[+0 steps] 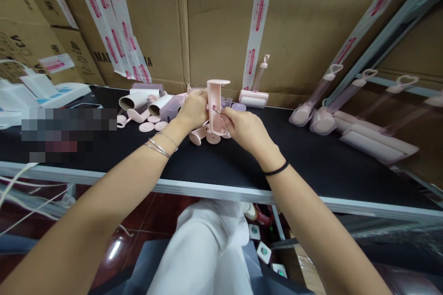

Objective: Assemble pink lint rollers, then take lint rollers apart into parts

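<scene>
Left hand [194,109] closed around the side of an upright pink plastic frame [216,106], fingers curled over its left edge, wrist bent slightly back, thin silver bangles [161,144] on the forearm. Right hand [245,130] pinched shut, thumb and forefinger nipping a thin metal pin [216,111] against the frame's front face; remaining fingers folded in. Both forearms stretched forward from 6 o'clock, converging over the middle of the black tabletop [311,156]. Black hair tie [276,169] around the right wrist.

Frame standing upright at the table's centre, base down among loose pink parts [202,136]. At 10 o'clock from the hands, white roller tubes [136,99] and small pink discs [154,123]. At 3 o'clock, well apart, a row of lint rollers [323,117] with pink handles leaning against cardboard boxes [214,18]. At 12 o'clock, just behind the frame, one more roller [254,97] against the box wall.
</scene>
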`<state>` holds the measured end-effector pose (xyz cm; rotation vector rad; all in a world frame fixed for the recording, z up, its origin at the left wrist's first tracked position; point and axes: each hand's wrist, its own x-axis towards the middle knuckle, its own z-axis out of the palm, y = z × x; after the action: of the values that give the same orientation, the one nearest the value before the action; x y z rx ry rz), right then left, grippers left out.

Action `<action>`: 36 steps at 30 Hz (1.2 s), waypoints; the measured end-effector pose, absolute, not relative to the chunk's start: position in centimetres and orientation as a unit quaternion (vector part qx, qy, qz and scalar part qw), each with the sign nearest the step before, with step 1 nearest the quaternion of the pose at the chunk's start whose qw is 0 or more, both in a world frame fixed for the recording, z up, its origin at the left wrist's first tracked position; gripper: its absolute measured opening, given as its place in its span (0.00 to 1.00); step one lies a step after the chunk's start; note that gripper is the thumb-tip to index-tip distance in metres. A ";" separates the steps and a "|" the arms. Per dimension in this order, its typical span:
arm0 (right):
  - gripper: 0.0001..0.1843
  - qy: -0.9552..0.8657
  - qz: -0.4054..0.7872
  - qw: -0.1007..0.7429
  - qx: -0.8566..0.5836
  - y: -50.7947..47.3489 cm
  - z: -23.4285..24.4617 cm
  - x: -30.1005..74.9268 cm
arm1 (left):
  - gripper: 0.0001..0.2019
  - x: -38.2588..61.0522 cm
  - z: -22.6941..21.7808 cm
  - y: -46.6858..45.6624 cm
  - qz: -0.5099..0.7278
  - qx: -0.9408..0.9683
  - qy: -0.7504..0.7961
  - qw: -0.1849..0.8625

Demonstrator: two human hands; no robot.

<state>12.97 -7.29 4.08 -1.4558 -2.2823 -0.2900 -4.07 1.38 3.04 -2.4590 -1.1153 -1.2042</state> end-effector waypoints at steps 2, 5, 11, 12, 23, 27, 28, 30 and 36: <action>0.21 -0.817 -0.110 0.199 -0.529 -7.3 4.0 13.0 | 0.04 -3.9 2.9 1.4 -0.400 -0.830 -0.374 0.108; 0.20 -0.813 -0.113 0.173 -0.545 -7.3 4.0 12.9 | 0.02 -3.6 2.8 1.0 -0.363 -0.832 -0.405 0.109; 0.22 -0.813 -0.121 0.135 -0.553 -7.3 3.9 12.8 | 0.08 -3.1 3.1 0.4 -0.266 -0.836 -0.458 0.142; 0.22 -0.813 -0.125 0.133 -0.552 -7.3 3.9 12.8 | 0.09 -3.0 3.2 0.5 -0.253 -0.837 -0.457 0.164; 0.18 -0.825 -0.147 0.099 -0.537 -7.6 4.3 12.6 | 0.11 -2.6 3.5 0.4 -0.158 -0.839 -0.457 0.251; 0.18 -0.826 -0.166 0.094 -0.531 -7.6 4.4 12.7 | 0.13 -2.3 3.7 0.2 -0.150 -0.839 -0.450 0.266; 0.17 -0.825 -0.169 0.093 -0.531 -7.6 4.5 12.8 | 0.13 -2.3 3.8 0.1 -0.145 -0.839 -0.451 0.267; 0.17 -0.823 -0.168 0.086 -0.536 -7.6 4.5 12.8 | 0.13 -2.1 3.9 0.1 -0.129 -0.840 -0.457 0.264; 0.18 -0.824 -0.161 0.090 -0.536 -7.5 4.5 12.7 | 0.13 -2.2 3.7 0.3 -0.165 -0.836 -0.470 0.231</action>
<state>12.66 -7.48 4.48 -1.5936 -2.4503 -0.4777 -2.19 0.31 3.67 -2.2978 -1.2937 -0.4550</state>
